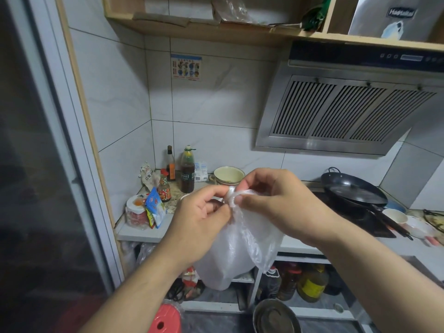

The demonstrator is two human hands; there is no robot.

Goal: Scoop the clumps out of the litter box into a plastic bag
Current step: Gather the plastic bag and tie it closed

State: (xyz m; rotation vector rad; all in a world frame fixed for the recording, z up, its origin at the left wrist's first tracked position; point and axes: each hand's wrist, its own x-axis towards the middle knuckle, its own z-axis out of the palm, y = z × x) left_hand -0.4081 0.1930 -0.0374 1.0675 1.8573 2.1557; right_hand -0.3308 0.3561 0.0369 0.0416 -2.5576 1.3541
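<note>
A thin, translucent white plastic bag (236, 251) hangs in the air in front of a kitchen counter, its top bunched and twisted. My left hand (199, 219) pinches the twisted top from the left. My right hand (274, 200) grips the same bunched top from the right, fingers curled over it. The two hands almost touch at the bag's neck. The bag's body sags below them and looks bulged at the bottom. No litter box or scoop shows in this view.
Behind the hands is a white counter (144, 233) with sauce bottles (187, 173), snack packets and a cream pot (228, 176). A black wok (353, 191) sits on the stove at right under a range hood (336, 111). Oil jugs stand below; a red stool (165, 318) and metal pot are on the floor.
</note>
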